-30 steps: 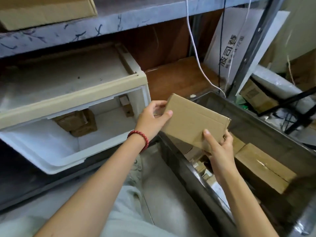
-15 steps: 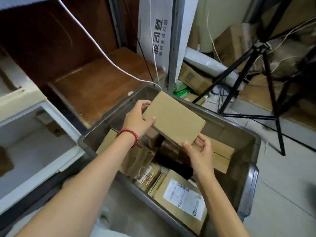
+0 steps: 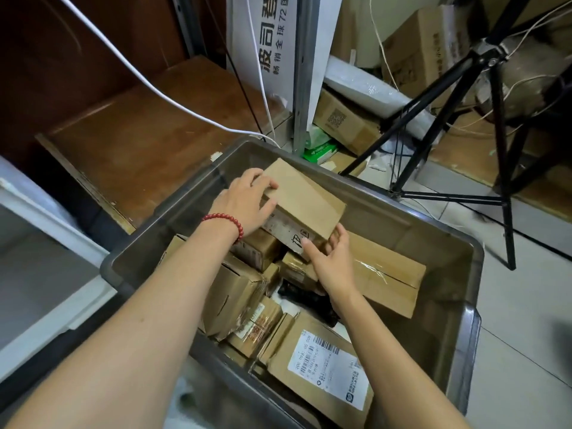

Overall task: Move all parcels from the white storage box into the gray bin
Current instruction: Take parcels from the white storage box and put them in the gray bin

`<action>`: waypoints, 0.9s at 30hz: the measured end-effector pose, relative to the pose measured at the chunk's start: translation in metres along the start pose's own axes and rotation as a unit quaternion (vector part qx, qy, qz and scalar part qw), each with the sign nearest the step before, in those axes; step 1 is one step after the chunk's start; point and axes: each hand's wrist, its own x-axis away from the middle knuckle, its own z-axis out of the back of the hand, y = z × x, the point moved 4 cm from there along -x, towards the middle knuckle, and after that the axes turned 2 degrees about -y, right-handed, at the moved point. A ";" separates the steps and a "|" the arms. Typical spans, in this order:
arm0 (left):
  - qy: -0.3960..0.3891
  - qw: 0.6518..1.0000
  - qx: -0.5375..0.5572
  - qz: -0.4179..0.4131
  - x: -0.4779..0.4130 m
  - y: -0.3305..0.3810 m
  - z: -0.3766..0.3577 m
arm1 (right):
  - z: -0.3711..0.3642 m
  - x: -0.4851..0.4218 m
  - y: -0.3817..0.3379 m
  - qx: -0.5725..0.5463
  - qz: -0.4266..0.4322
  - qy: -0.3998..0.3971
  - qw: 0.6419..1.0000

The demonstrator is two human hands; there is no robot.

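**Inspector:** State the position of the item in transit.

**Assistant:** One brown parcel (image 3: 306,199), plain cardboard, sits at centre frame within the outline of the gray bin (image 3: 418,233). It is tilted, its far end higher, above the parcels lying in the bin. I cannot tell whether its underside touches them.

**Inspector:** The hands?

**Assistant:** Both hold it. The left hand (image 3: 247,199) grips the parcel's upper-left end, fingers curled over the top edge and thumb on the near side. A red bead bracelet (image 3: 226,221) is on that wrist. The right hand (image 3: 332,261) pinches the lower-right corner, thumb on the near face and fingers tucked beneath.

**Inspector:** Contents of the bin?

**Assistant:** Several cardboard parcels, loosely piled. A labelled parcel (image 3: 328,366) with a barcode sticker lies at lower centre. A flat carton (image 3: 390,280) sealed with clear tape lies just right of the right hand.

**Inspector:** The source container?

**Assistant:** The white storage box (image 3: 62,230) is at the left edge of the frame, beside the bin and only partly in view.

**Inspector:** Surroundings?

**Assistant:** A black tripod (image 3: 498,119) stands at upper right. A white cable (image 3: 148,78) runs diagonally across the upper left.
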 end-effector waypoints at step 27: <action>0.026 0.971 -0.131 0.198 0.133 -0.066 0.025 | -0.044 0.016 -0.039 0.545 0.167 -0.082 0.818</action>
